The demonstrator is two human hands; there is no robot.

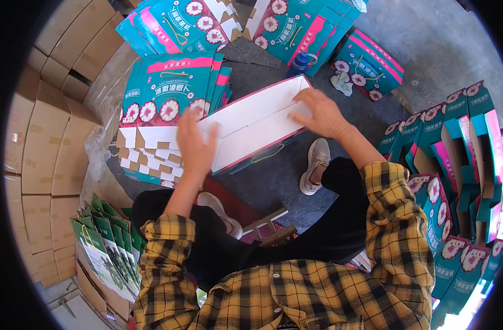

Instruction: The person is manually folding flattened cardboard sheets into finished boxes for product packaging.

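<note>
Both hands are on the box (pixel 251 124) now, mid-frame, its white inside facing up and its long walls half raised — this looks like the folding-up stage, the carton not yet closed into shape. The left hand (pixel 193 144) lies flat and spread on the near left end, fingers apart, pressing rather than gripping. The right hand (pixel 320 113) is spread over the far right end, palm down, fingers apart on the white panel. Judging from that, the next move wants the end flaps tucked in while the long walls are held upright, so both palms have to keep steady pressure.

Room is tight. A stack of flat teal cartons (pixel 169 93) touches the box's left side, more flat ones (pixel 295 25) crowd the upper frame, and a blue bottle (pixel 299 63) stands just beyond the far corner. Finished boxes (pixel 460 154) line the right edge. Brown cardboard boxes (pixel 48 126) wall off the left. The dark floor (pixel 284 181) by the shoes is the only open patch.
</note>
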